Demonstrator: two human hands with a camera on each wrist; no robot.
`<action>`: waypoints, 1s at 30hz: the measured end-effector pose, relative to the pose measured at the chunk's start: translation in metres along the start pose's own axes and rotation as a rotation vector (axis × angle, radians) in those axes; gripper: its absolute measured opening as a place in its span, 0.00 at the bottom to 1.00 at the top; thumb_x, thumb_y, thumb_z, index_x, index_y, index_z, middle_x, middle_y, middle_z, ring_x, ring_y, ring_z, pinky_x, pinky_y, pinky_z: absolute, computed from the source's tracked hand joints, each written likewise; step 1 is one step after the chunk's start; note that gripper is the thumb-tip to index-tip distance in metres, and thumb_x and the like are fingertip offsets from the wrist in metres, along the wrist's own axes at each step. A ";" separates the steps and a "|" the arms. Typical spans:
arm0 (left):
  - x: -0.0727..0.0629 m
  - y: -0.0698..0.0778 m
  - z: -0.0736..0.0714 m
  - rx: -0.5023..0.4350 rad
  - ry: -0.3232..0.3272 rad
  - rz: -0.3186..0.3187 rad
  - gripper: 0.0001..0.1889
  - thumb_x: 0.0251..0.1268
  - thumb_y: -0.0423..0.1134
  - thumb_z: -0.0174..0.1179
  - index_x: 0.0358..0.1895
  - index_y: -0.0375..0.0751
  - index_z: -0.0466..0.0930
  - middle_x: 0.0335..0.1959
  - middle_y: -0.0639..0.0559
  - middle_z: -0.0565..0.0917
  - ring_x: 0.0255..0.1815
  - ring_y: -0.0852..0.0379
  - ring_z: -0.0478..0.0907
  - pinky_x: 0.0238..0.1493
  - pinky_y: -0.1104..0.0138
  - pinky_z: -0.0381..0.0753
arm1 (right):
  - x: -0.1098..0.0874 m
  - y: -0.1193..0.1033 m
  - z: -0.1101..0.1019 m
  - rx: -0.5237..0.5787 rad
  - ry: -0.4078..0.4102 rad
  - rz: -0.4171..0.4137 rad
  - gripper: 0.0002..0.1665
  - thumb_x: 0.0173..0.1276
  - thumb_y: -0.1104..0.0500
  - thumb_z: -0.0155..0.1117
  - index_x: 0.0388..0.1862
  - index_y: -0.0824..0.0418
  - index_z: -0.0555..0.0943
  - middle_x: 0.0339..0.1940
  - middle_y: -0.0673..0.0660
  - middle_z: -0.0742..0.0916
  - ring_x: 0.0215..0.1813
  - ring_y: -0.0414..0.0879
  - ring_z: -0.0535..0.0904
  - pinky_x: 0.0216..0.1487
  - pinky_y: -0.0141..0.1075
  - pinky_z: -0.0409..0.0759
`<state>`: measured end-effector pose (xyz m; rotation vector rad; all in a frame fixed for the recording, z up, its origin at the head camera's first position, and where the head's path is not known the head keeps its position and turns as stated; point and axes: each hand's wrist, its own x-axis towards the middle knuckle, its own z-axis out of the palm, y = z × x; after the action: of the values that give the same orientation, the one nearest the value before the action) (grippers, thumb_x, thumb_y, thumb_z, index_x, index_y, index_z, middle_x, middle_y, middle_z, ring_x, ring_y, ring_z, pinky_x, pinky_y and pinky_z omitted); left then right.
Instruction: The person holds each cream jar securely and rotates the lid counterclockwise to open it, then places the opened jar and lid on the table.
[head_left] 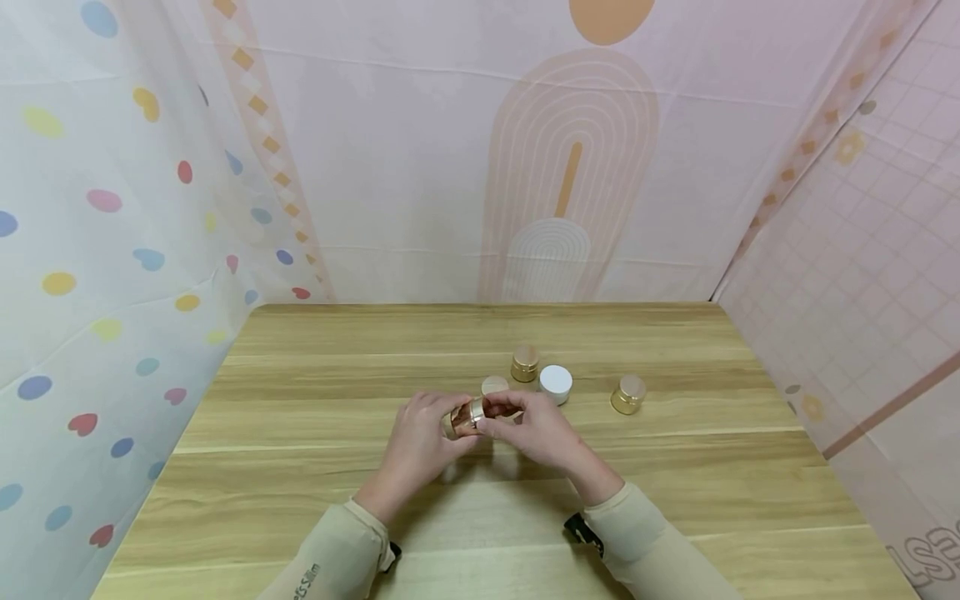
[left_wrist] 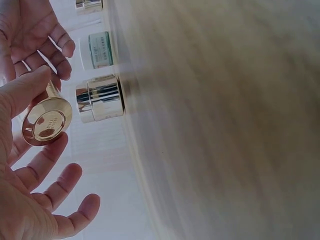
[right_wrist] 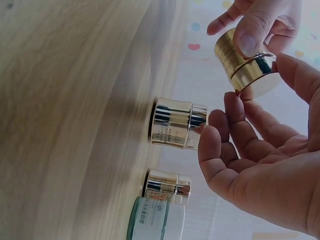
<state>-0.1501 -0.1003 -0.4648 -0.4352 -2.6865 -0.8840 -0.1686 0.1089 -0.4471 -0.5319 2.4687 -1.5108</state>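
A shiny gold cosmetic jar (head_left: 468, 417) is held tilted above the table, between both hands. My left hand (head_left: 423, 435) grips its body with thumb and forefinger; in the left wrist view the jar's round base (left_wrist: 48, 125) faces the camera, and the other fingers spread away. At the lid end (right_wrist: 256, 75), my right hand (head_left: 542, 429) pinches the rim between thumb and fingertips. The lid appears to be on the jar. Just beyond the hands stands another gold jar (right_wrist: 172, 123), partly hidden by them in the head view (head_left: 495, 385).
Behind the hands stand a gold jar (head_left: 525, 364) and a white-lidded jar (head_left: 556, 382) with a green lower part (left_wrist: 100, 50). Farther right is one more gold jar (head_left: 628, 395). The wooden table (head_left: 315, 367) meets patterned curtains (head_left: 405, 183) at its back and sides.
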 end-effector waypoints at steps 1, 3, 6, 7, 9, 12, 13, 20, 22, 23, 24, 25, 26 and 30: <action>0.000 0.000 0.000 0.000 0.000 0.000 0.27 0.48 0.43 0.85 0.54 0.44 0.90 0.50 0.44 0.92 0.56 0.41 0.85 0.59 0.42 0.81 | 0.000 0.000 0.000 0.000 -0.005 0.000 0.25 0.72 0.50 0.74 0.62 0.62 0.86 0.53 0.57 0.92 0.51 0.43 0.85 0.50 0.33 0.83; 0.000 0.000 0.000 -0.001 0.000 0.000 0.27 0.48 0.43 0.85 0.54 0.43 0.90 0.51 0.44 0.92 0.56 0.41 0.85 0.59 0.42 0.81 | -0.001 0.000 0.000 -0.001 -0.012 -0.002 0.27 0.72 0.51 0.74 0.65 0.62 0.85 0.55 0.58 0.92 0.54 0.45 0.85 0.52 0.34 0.83; 0.000 -0.001 0.000 0.003 0.002 0.001 0.27 0.48 0.43 0.84 0.54 0.43 0.90 0.50 0.43 0.92 0.56 0.40 0.85 0.59 0.42 0.81 | -0.001 -0.001 0.000 -0.003 -0.008 -0.009 0.31 0.73 0.50 0.74 0.69 0.65 0.82 0.57 0.59 0.91 0.57 0.48 0.86 0.54 0.36 0.84; 0.000 -0.001 -0.001 0.003 0.002 0.001 0.27 0.48 0.43 0.84 0.54 0.43 0.90 0.51 0.43 0.92 0.56 0.40 0.85 0.59 0.42 0.81 | -0.001 -0.001 0.000 -0.001 -0.005 -0.010 0.32 0.73 0.50 0.74 0.69 0.65 0.82 0.57 0.59 0.91 0.57 0.49 0.86 0.55 0.36 0.84; 0.000 -0.001 -0.001 0.004 -0.002 -0.003 0.27 0.48 0.44 0.84 0.55 0.43 0.90 0.51 0.43 0.92 0.56 0.40 0.85 0.60 0.42 0.81 | -0.002 -0.001 0.000 0.000 0.002 -0.011 0.31 0.73 0.50 0.73 0.69 0.65 0.82 0.56 0.59 0.92 0.58 0.49 0.87 0.55 0.38 0.85; 0.000 -0.001 -0.001 -0.002 -0.008 -0.009 0.27 0.48 0.44 0.84 0.55 0.43 0.90 0.51 0.43 0.92 0.56 0.41 0.85 0.60 0.42 0.80 | -0.002 -0.001 0.001 -0.006 0.013 -0.003 0.28 0.73 0.49 0.73 0.65 0.63 0.84 0.54 0.56 0.92 0.56 0.47 0.86 0.56 0.40 0.84; 0.000 -0.001 -0.001 -0.004 -0.010 -0.009 0.27 0.48 0.44 0.84 0.55 0.43 0.90 0.51 0.44 0.92 0.56 0.41 0.85 0.61 0.42 0.80 | -0.002 -0.001 0.001 -0.009 0.017 0.001 0.26 0.73 0.49 0.73 0.64 0.62 0.85 0.54 0.55 0.92 0.56 0.46 0.86 0.56 0.40 0.84; 0.000 -0.001 -0.001 -0.008 -0.018 -0.007 0.27 0.49 0.44 0.84 0.55 0.43 0.90 0.51 0.43 0.92 0.57 0.40 0.85 0.62 0.40 0.80 | -0.001 0.001 0.002 -0.021 0.025 0.005 0.25 0.73 0.49 0.74 0.63 0.60 0.87 0.52 0.54 0.93 0.57 0.47 0.86 0.58 0.45 0.82; 0.000 -0.001 -0.001 -0.008 -0.018 -0.008 0.27 0.49 0.44 0.84 0.55 0.43 0.90 0.51 0.43 0.92 0.57 0.40 0.85 0.62 0.40 0.80 | -0.002 0.002 0.002 -0.021 0.021 -0.004 0.25 0.72 0.50 0.74 0.63 0.60 0.86 0.53 0.55 0.93 0.59 0.49 0.86 0.61 0.50 0.81; 0.000 0.000 -0.001 -0.007 -0.017 -0.007 0.27 0.49 0.44 0.84 0.55 0.43 0.90 0.51 0.43 0.92 0.57 0.40 0.85 0.62 0.40 0.80 | -0.002 0.002 0.001 -0.021 0.019 -0.007 0.25 0.72 0.51 0.75 0.63 0.59 0.86 0.54 0.55 0.93 0.60 0.50 0.86 0.63 0.53 0.81; 0.000 0.000 -0.001 -0.005 -0.015 -0.005 0.27 0.49 0.44 0.84 0.55 0.43 0.90 0.51 0.43 0.92 0.57 0.40 0.85 0.62 0.40 0.81 | -0.002 0.001 0.001 -0.022 0.017 -0.011 0.25 0.72 0.51 0.75 0.64 0.59 0.86 0.55 0.55 0.92 0.61 0.51 0.85 0.64 0.56 0.80; 0.000 0.000 -0.001 -0.004 -0.013 -0.004 0.27 0.49 0.44 0.84 0.55 0.43 0.90 0.51 0.43 0.92 0.57 0.40 0.85 0.62 0.40 0.81 | -0.002 0.001 0.001 -0.025 0.015 -0.014 0.25 0.72 0.52 0.75 0.64 0.59 0.86 0.55 0.56 0.92 0.62 0.52 0.85 0.65 0.58 0.80; 0.000 0.000 -0.001 -0.002 -0.012 -0.002 0.27 0.49 0.44 0.84 0.55 0.43 0.90 0.51 0.43 0.92 0.56 0.40 0.85 0.61 0.40 0.81 | -0.002 0.002 0.001 -0.024 0.011 -0.015 0.25 0.72 0.52 0.75 0.65 0.59 0.86 0.56 0.56 0.92 0.63 0.52 0.85 0.66 0.60 0.79; 0.000 -0.001 0.000 0.003 -0.009 0.002 0.27 0.48 0.44 0.84 0.54 0.43 0.90 0.50 0.43 0.92 0.56 0.40 0.85 0.61 0.41 0.81 | -0.003 0.001 0.001 -0.033 0.015 -0.018 0.26 0.72 0.52 0.75 0.66 0.58 0.85 0.56 0.55 0.92 0.63 0.52 0.85 0.66 0.61 0.78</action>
<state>-0.1500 -0.1011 -0.4649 -0.4418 -2.6951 -0.8789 -0.1659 0.1094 -0.4485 -0.5516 2.5114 -1.4884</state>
